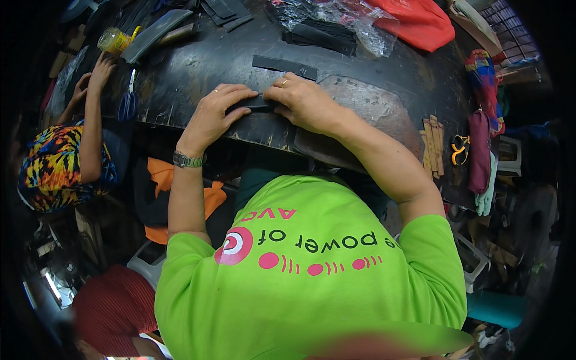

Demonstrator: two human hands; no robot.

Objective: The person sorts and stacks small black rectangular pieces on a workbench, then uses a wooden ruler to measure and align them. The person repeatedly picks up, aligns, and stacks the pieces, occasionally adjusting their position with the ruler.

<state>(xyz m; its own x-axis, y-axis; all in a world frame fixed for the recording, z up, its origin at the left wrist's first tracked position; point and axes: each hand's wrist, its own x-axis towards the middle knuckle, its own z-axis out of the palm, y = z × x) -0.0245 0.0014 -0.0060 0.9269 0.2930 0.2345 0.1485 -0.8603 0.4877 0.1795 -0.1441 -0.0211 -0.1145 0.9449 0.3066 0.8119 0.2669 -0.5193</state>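
Note:
Both my hands meet at the near edge of the dark worktable, pinching a narrow black strip [259, 104] between fingers and thumbs. My left hand [211, 115] grips its left end, thumb below and fingers above. At the other end, the fingers of my right hand [305, 103] are bent over the strip and partly hide it. Just beyond my fingertips, a second flat black strip [283, 66] lies loose on the table. A smooth, worn slab [373, 111] sits under and beside my right forearm.
Blue-handled scissors [128, 103] and a yellow jar [114, 41] lie left, near a co-worker's hands [99, 73]. Black pieces [321, 37], clear plastic and a red cloth [423, 25] are at the back. Tan strips [432, 147] and an orange-handled tool [460, 150] lie right.

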